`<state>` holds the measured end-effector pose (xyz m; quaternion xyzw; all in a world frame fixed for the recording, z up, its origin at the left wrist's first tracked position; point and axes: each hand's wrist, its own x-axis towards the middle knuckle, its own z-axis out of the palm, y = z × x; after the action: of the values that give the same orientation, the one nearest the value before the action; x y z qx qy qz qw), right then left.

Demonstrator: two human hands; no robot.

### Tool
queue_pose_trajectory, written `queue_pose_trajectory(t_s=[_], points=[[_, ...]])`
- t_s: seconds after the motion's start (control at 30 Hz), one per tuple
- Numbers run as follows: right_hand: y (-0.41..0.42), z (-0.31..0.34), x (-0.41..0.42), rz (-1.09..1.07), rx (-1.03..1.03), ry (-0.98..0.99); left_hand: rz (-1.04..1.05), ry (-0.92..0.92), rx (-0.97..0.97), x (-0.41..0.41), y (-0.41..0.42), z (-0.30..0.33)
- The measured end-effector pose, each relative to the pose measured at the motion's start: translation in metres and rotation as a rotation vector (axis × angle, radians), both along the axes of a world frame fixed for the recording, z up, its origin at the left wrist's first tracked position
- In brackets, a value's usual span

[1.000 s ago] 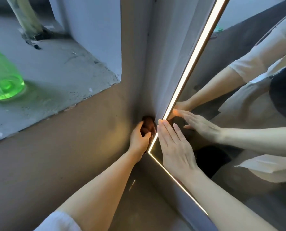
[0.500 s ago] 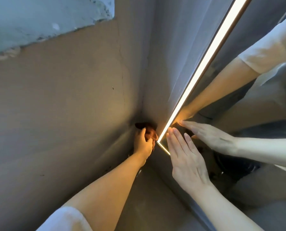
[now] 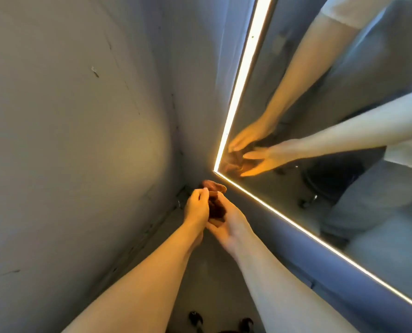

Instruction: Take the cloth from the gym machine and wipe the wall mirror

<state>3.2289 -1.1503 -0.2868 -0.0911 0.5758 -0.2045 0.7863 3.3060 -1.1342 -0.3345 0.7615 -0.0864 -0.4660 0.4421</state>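
Dark reddish-brown cloth near the frame's centre, lit amber at its top edge and held between the left hand and right hand. Plain grey wall across the left, warmed by a yellowish glow. Warm white light strip edging the wall mirror at right; white sleeve and grey-blue clothing in its reflection.

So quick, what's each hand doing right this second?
Left hand: fingers curled round the brown cloth.
Right hand: palm up, cupping the same cloth from below, fingers curled on it.
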Motion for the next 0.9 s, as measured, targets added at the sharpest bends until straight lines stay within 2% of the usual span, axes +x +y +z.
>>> queue_pose_trajectory(t_s=[0.07, 0.13, 0.23, 0.37, 0.47, 0.53, 0.6, 0.73, 0.83, 0.9], points=[[-0.01, -0.012, 0.016, -0.176, 0.027, -0.054, -0.022, -0.018, 0.023, 0.005, -0.001, -0.003], [-0.024, -0.023, 0.024, -0.299, 0.009, -0.088, -0.01, 0.005, -0.053, 0.009, -0.004, -0.001], [-0.04, -0.036, 0.015, -0.435, -0.004, 0.006, 0.064, 0.058, -0.117, 0.009, -0.008, 0.002], [-0.02, -0.04, -0.051, -0.614, 0.0, 0.199, -0.056, 0.173, -0.077, -0.008, -0.005, 0.0], [0.003, -0.051, -0.117, -0.969, 0.053, 0.164, -0.178, 0.217, -0.05, -0.024, -0.002, -0.002], [0.009, -0.056, -0.137, -1.096, 0.056, 0.076, -0.213, 0.232, -0.047, -0.038, 0.0, -0.001], [0.006, -0.053, -0.131, -1.032, 0.057, -0.01, -0.237, 0.248, -0.03, -0.055, -0.001, 0.004], [-0.011, -0.035, -0.116, -0.845, 0.024, 0.008, -0.315, 0.261, -0.009, -0.084, -0.005, 0.015], [-0.01, -0.032, -0.153, -0.869, -0.016, 0.108, -0.362, 0.276, -0.019, -0.096, -0.006, 0.027], [-0.004, -0.038, -0.184, -0.969, -0.076, 0.163, -0.393, 0.285, -0.033, -0.101, -0.01, 0.035]])
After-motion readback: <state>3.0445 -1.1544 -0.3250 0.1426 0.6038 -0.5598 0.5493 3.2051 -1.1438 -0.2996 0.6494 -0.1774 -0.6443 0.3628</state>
